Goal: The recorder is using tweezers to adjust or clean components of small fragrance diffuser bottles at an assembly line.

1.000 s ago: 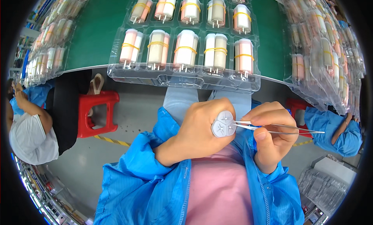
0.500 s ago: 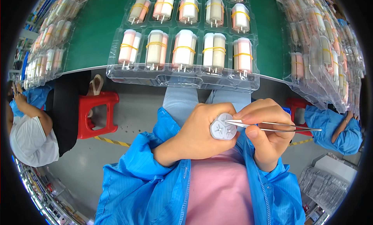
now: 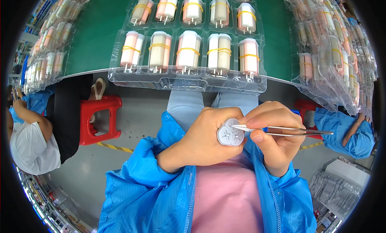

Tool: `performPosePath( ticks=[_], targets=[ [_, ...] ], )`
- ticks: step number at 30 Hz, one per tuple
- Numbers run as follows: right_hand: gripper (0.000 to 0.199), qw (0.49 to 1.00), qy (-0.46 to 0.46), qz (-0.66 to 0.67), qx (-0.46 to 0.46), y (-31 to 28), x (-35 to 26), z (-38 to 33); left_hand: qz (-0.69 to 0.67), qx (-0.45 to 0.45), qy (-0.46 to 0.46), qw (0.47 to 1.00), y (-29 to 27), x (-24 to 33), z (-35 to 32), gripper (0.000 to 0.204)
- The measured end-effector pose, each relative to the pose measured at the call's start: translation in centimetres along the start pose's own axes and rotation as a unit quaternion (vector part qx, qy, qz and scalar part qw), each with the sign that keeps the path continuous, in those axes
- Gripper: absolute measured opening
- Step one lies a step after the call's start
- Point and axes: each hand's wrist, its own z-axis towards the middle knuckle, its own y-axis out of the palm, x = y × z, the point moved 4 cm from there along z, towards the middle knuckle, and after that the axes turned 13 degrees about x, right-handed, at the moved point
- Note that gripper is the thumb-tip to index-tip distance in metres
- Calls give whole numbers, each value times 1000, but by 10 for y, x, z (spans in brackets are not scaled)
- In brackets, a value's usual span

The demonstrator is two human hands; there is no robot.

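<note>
My left hand (image 3: 205, 138) is wrapped around a small white plastic cylinder (image 3: 230, 133), its round end face turned up toward me. My right hand (image 3: 277, 134) pinches metal tweezers (image 3: 289, 130) whose tips rest on that end face. Both hands are held close to my chest, below the table edge. Beyond them a clear blister tray (image 3: 189, 82) sits on the green table (image 3: 100, 31), holding rows of white and pink cylinders bound in pairs with yellow rubber bands.
Stacks of similar filled clear trays stand at the left (image 3: 44, 60) and right (image 3: 333, 52) of the table. A red stool (image 3: 96, 118) is on the grey floor. Other seated people are at left (image 3: 28, 140) and at right, in blue (image 3: 345, 128).
The hands, cylinder and tweezers stay together. The tweezer tips have shifted slightly across the cylinder's end face. The view has drifted a little, so the hands sit slightly lower.
</note>
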Motion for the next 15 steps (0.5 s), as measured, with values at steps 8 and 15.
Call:
performPosePath(
  ticks=[8, 15],
  targets=[
    [13, 1000, 11, 4, 12, 0, 2, -2, 21, 14, 11, 1000, 0, 0, 0, 21],
    [12, 1000, 1, -10, 3, 1, 2, -1, 35, 27, 28, 999, -1, 1, 1, 20]
  ],
)
